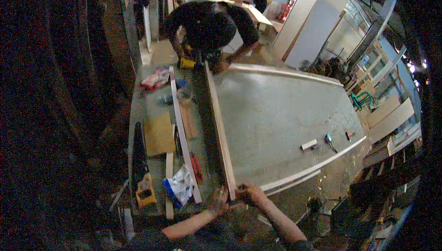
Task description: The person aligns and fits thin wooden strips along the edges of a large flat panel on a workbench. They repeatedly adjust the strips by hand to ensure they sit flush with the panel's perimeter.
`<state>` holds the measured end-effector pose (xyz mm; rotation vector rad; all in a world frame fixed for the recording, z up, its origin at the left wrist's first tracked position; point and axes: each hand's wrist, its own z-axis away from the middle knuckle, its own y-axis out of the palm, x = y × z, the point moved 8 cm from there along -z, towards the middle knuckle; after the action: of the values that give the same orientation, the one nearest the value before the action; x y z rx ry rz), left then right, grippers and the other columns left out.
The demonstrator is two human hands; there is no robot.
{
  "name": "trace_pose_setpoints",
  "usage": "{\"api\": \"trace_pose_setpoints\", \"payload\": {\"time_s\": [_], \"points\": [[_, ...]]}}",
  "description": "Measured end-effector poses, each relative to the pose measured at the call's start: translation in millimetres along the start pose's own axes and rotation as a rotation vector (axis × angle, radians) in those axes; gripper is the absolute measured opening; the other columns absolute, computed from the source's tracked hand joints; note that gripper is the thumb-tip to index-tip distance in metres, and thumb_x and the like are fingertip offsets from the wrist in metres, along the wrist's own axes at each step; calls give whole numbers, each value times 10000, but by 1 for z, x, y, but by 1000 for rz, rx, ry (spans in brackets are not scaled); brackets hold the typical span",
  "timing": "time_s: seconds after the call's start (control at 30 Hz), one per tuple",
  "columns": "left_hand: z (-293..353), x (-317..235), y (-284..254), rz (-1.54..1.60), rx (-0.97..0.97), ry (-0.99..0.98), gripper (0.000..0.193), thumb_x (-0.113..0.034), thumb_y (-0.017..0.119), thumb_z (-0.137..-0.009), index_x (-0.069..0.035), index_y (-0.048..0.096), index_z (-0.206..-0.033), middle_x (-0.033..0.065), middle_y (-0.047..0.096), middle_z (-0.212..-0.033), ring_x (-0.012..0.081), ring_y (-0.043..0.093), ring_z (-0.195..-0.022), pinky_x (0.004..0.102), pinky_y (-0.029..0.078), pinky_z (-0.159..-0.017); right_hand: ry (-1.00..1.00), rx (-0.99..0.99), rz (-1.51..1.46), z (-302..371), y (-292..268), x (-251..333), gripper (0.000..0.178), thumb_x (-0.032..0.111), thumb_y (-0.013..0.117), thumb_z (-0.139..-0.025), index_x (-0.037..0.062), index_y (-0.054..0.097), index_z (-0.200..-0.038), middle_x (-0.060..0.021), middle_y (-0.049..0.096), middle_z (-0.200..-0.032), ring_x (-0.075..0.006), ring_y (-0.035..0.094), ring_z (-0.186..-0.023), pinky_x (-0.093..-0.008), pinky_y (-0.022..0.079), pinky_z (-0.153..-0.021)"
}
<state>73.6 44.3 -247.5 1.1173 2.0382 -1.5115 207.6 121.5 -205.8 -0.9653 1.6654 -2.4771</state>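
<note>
Taking its near end as the clock's centre, the long wooden batten (218, 126) runs out toward 12 o'clock, along the near-side border of a broad grey panel (285, 108). The right hand (248, 193) grips that end from the 3 o'clock side, fingers bent. The left hand (221, 201) is against it on the 9 o'clock side; I cannot tell whether its fingers close round the wood.

At 12 o'clock a co-worker (212, 25) in dark clothing bends over the batten's far end, beside a yellow tool (186, 63). The panel spreads from 1 to 2 o'clock, carrying a pale block (309, 144), a teal-and-black hand tool (328, 139) and an orange-and-black tool (350, 135), all toward 2. A white strip (317, 163) follows its edge between 2 and 3.

Toward 11 o'clock lies a pale, narrow strip (184, 136); at 10, a brown rectangular board (159, 133); around 9, a blue-and-white plastic bag (180, 186) and, farther out, a yellow-and-black item (145, 191).
</note>
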Motion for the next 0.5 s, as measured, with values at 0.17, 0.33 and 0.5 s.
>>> {"api": "trace_pose_setpoints", "payload": {"time_s": [0.17, 0.33, 0.5], "points": [[-26, -1, -17, 57, -73, 128, 762, -379, 668, -808, 105, 437, -1349, 326, 484, -1324, 484, 485, -1178, 548, 404, -1003, 328, 272, -78, -9, 2, -7, 270, 336, 623, -890, 84, 688, -962, -166, 697, -854, -321, 668, -754, -426, 514, -681], [-34, 14, -15, -98, 208, -48, 911, -362, 769, -721, 126, 373, -1381, 348, 464, -1333, 482, 454, -1223, 543, 371, -1040, -224, 112, 315, -23, 1, 11, 218, 289, 548, -927, 189, 646, -1093, -63, 612, -1151, -281, 556, -1124, -417, 492, -887], [-66, -1, -35, -53, 128, 42, 969, -398, 765, -729, 138, 329, -1409, 344, 458, -1346, 464, 462, -1228, 515, 345, -1069, -324, -47, 244, -35, -30, 14, 194, 302, 571, -893, 175, 662, -1010, -59, 599, -1154, -312, 531, -1160, -480, 489, -897]]}}
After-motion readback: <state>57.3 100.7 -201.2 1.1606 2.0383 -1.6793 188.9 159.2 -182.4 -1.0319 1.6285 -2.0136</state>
